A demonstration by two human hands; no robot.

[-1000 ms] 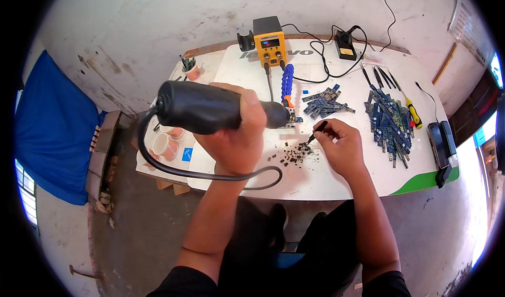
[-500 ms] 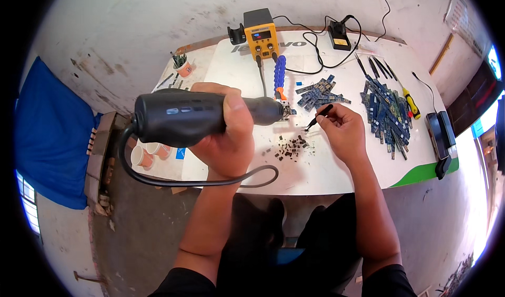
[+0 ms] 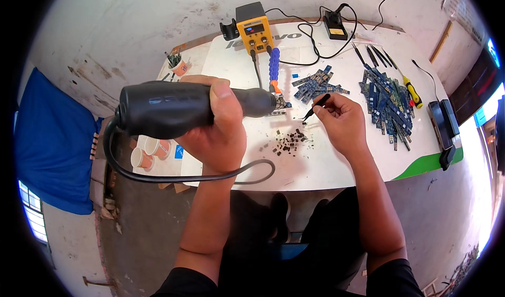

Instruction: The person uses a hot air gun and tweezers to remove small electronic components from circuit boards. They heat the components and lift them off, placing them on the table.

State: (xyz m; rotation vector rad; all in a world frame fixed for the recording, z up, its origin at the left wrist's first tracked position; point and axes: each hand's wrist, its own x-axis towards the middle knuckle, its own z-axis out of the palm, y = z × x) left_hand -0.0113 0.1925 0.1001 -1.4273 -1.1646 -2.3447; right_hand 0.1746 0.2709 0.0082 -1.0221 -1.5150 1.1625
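Observation:
My left hand (image 3: 218,129) is closed around a black hot-air gun (image 3: 163,108), whose nozzle points right at a small circuit board (image 3: 282,104) in a holder with an orange-tipped blue flexible arm (image 3: 274,65). My right hand (image 3: 342,123) pinches black tweezers (image 3: 318,104), their tips just right of and below the held board; whether they grip a chip is too small to tell. Below the tips lie many small dark chips (image 3: 289,142). Two piles of narrow blue circuit boards, a smaller one (image 3: 315,84) and a larger one (image 3: 386,105), lie beyond and right of my right hand.
A yellow soldering station (image 3: 254,31) and black iron stand (image 3: 334,24) are at the back. Paper cups (image 3: 155,147) sit left, a cup of tools (image 3: 178,64) behind them. Tools (image 3: 376,58), a yellow screwdriver (image 3: 413,92) and a black device (image 3: 442,129) line the right; cables cross the table (image 3: 315,50).
My left hand and the hot-air gun have shifted left and slightly up in view. My right hand with the tweezers has risen away from the chip scatter toward the held board.

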